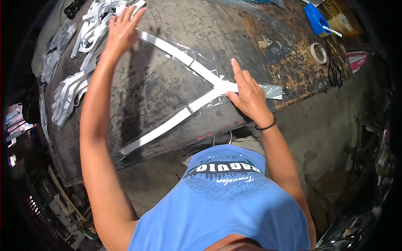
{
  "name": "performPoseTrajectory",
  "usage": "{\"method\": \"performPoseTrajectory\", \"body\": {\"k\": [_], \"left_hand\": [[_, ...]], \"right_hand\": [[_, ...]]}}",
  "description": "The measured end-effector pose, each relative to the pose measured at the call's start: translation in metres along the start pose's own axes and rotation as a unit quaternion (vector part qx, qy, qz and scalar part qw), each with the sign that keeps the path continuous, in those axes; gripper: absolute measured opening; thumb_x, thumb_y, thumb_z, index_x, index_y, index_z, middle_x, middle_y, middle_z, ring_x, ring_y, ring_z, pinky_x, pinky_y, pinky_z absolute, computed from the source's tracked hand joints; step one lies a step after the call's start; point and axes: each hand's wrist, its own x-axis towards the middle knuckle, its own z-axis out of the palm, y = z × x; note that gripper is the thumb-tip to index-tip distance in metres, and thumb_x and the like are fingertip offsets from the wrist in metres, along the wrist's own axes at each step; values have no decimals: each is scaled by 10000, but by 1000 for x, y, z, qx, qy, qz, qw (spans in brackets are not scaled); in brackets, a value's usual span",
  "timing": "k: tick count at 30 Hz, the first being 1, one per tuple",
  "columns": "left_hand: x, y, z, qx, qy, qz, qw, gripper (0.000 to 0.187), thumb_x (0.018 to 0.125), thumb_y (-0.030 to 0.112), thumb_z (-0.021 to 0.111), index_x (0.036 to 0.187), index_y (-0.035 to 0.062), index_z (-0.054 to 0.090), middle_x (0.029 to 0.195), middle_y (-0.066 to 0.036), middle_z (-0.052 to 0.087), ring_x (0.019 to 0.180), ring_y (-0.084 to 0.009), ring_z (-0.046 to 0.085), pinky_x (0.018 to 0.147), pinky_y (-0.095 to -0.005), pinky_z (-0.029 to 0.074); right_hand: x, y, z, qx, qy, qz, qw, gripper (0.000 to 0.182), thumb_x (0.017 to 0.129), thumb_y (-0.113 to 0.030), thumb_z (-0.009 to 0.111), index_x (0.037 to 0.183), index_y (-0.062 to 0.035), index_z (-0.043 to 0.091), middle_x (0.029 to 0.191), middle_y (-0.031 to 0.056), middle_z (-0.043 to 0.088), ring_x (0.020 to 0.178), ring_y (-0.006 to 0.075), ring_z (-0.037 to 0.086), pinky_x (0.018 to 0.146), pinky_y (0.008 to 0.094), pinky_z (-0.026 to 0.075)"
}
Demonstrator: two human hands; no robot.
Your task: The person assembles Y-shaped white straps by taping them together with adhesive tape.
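A white Y-shaped strap piece (171, 121) lies flat on the worn dark table (167, 88), with clear plastic film along its arms. My right hand (249, 94) rests at the junction of the Y, its fingers spread and pointing away from me. Beyond that hand, the short stem ends in a grey, shiny tip (273, 91). At the upper left, my left hand (123, 31) is at the far end of the upper arm, fingers apart, beside a heap of white straps (94, 27). Whether its fingertips touch the straps is unclear.
More white straps (69, 94) and plastic-wrapped pieces (52, 62) lie along the left edge. At the far right are a blue tape dispenser (315, 19), a roll of tape (318, 53), black loops (335, 74) and a yellow basket (333, 9).
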Motion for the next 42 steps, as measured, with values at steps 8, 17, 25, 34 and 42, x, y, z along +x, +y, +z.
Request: {"method": "performPoseTrajectory", "body": {"k": [8,17,25,34,42], "left_hand": [[-41,214,-83,-462,-26,28,886,338,737,150,769,1040,65,645,1091,-123,622,990,-311,614,833,-392,518],[-52,241,-75,-423,-6,-15,906,177,773,143,715,924,65,667,946,-68,649,925,-267,614,797,-378,519],[-51,241,-79,-400,-13,-12,916,155,783,146,721,919,83,681,957,-65,658,918,-263,621,784,-384,527],[-85,229,-111,-320,-109,-157,928,222,845,291,686,910,85,635,867,-103,609,839,-321,554,727,-426,412],[-85,230,-98,-367,-197,-191,889,205,868,278,638,822,80,617,852,-93,622,846,-327,559,729,-451,403]], "right_hand": [[-1,6,4,4,11,-17,1000,921,735,-170,750,1510,-115,256,1033,131,539,900,343,594,746,430,504],[0,14,8,21,11,-21,999,902,761,-187,744,1512,-129,247,1060,149,554,930,372,610,774,458,513],[1,25,3,97,25,-13,995,773,822,-72,644,1504,-111,283,1018,147,584,899,340,586,823,401,480],[-12,32,-10,-37,151,-80,985,782,784,-57,703,1481,-144,362,1010,72,594,951,270,539,861,398,424],[-15,40,8,-54,127,-69,988,754,783,-74,722,1463,-158,409,1035,9,622,998,218,540,924,390,357]]}}
